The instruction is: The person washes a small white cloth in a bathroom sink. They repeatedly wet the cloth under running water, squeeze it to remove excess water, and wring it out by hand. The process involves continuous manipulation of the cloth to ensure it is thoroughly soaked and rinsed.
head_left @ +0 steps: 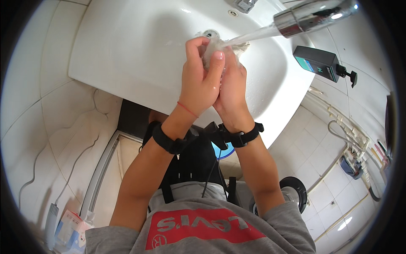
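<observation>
Over the white sink [139,46], my left hand [198,80] and my right hand [232,82] are pressed close together with fingers curled. Between them is a wet, crumpled whitish cloth [242,48], whose edge sticks out past my right fingers. A stream of water [256,35] runs from the chrome faucet [304,20] onto the cloth and my fingertips. Splashing water and my fingers hide most of the cloth. The metal drain [210,33] shows just beyond my left fingertips. Black straps circle both wrists, and a thin red string is on the left one.
A dark pump bottle [317,64] stands at the sink's right edge. Low on the right, a hose and fittings [351,139] run along the tiled wall. At lower left are a grey brush-like tool [51,224] and a plastic package [72,233].
</observation>
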Action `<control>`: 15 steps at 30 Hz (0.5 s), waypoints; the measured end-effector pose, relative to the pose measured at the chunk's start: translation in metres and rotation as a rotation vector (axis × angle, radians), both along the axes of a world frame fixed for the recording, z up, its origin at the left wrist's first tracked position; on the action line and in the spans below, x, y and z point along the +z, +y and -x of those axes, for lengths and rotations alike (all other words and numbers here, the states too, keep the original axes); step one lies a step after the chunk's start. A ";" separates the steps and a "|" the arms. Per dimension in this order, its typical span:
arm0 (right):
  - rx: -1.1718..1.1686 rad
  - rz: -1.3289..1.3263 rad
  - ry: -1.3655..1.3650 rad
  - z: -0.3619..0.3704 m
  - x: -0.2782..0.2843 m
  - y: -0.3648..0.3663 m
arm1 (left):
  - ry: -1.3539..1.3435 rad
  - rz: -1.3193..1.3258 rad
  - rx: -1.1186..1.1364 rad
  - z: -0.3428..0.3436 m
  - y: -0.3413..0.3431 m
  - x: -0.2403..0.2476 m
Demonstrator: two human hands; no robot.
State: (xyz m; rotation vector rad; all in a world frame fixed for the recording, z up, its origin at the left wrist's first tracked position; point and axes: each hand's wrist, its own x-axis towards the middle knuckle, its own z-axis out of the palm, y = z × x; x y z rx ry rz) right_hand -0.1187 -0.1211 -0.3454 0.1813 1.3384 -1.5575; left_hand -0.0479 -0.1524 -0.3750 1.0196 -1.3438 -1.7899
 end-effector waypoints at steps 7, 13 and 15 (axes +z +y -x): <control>-0.072 0.024 0.048 0.022 0.006 0.009 | -0.164 -0.240 0.141 -0.019 -0.014 0.002; 0.258 -0.009 0.692 0.017 -0.006 0.016 | 0.342 -0.675 0.010 -0.006 -0.004 0.024; 0.367 -0.172 1.274 0.018 -0.019 0.022 | 0.406 -0.778 0.035 0.001 -0.001 0.026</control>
